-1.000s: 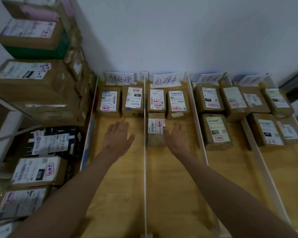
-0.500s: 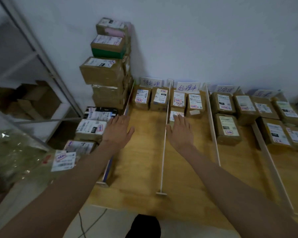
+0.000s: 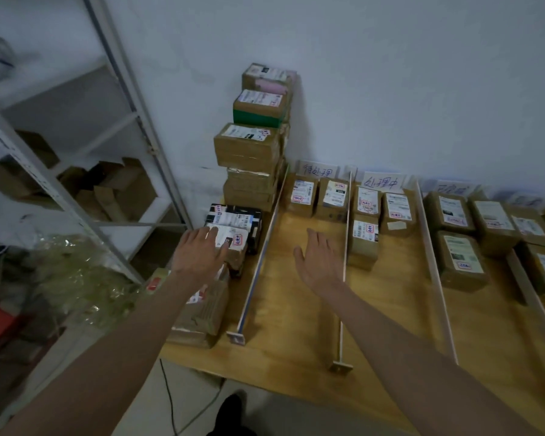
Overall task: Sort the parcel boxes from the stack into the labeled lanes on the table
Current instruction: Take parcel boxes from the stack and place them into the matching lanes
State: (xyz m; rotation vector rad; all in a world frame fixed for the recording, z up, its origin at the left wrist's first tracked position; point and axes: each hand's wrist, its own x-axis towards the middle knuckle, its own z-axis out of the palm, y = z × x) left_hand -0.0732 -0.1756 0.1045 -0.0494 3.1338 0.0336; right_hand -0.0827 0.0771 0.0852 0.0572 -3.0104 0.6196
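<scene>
Along the back wall, the wide pale wooden worktop (image 3: 299, 313) is divided by thin white rails into lanes, each with a handwritten paper sign at its far end, and brown cardboard parcels already stand in several of them. At the left edge of the worktop rises the tall stack of brown cardboard parcel boxes (image 3: 249, 158), and lower boxes lie in front of it. Nearest to the person in this low group is a small brown box with a white shipping label and a red stamp (image 3: 232, 242).

The left hand (image 3: 199, 253) lies over this small box with fingers straight and spread; it touches the top, I think, but it grips nothing yet. The right hand (image 3: 318, 262) hovers over the first lane, also with fingers straight and relaxed, and it holds nothing.

I judge that the step in hand is picking the next parcel from the pile. The next move calls for closing the fingers around the box sides, lifting it free of its neighbours, reading the red stamp, and choosing the lane with the same words.
</scene>
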